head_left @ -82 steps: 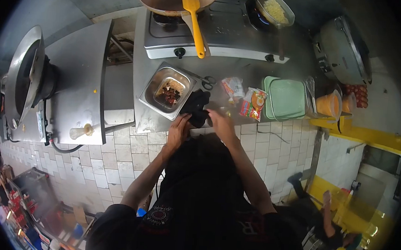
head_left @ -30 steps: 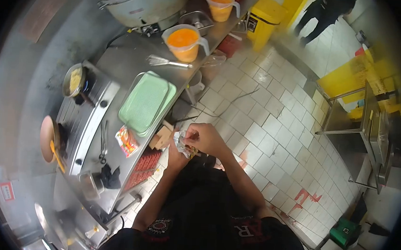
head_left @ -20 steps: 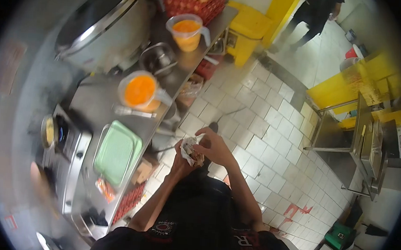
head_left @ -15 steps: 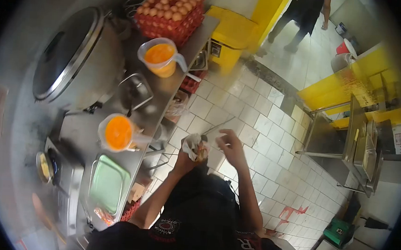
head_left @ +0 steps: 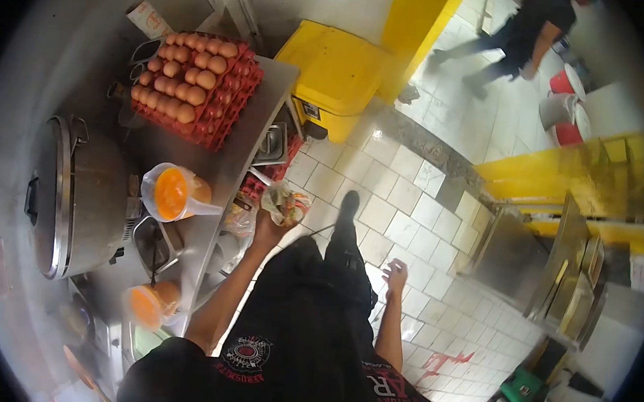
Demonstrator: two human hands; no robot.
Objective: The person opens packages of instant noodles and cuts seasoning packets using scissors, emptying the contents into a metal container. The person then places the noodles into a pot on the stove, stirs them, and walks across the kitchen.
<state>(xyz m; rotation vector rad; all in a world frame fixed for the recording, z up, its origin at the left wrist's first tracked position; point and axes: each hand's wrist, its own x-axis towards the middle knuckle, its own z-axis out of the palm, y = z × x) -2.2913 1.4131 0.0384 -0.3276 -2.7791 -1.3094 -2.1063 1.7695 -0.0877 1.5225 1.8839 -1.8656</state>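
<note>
My left hand (head_left: 270, 229) is closed round a crumpled, printed plastic packet (head_left: 287, 204), held over the floor just beyond the counter's edge. Green and orange print shows on the packet; its contents are hard to make out. My right hand (head_left: 394, 275) hangs low over the tiled floor, fingers apart and holding nothing. Left of the packet, on the steel counter, stands a clear jug of orange liquid (head_left: 173, 193). A second jug (head_left: 152, 303) with orange liquid is nearer to me.
Stacked red trays of eggs (head_left: 188, 87) sit on the counter (head_left: 268, 93), with a large cooker (head_left: 87, 199) at the left. A yellow bin (head_left: 335, 71) stands past the counter's end. Another person (head_left: 524, 39) is at the upper right. Steel shelving (head_left: 549, 262) stands at the right.
The view has turned and advanced from the stove toward the eggs and yellow bin. My right hand has left the packet and dropped to the side; my left hand keeps it. A foot is stretched forward.
</note>
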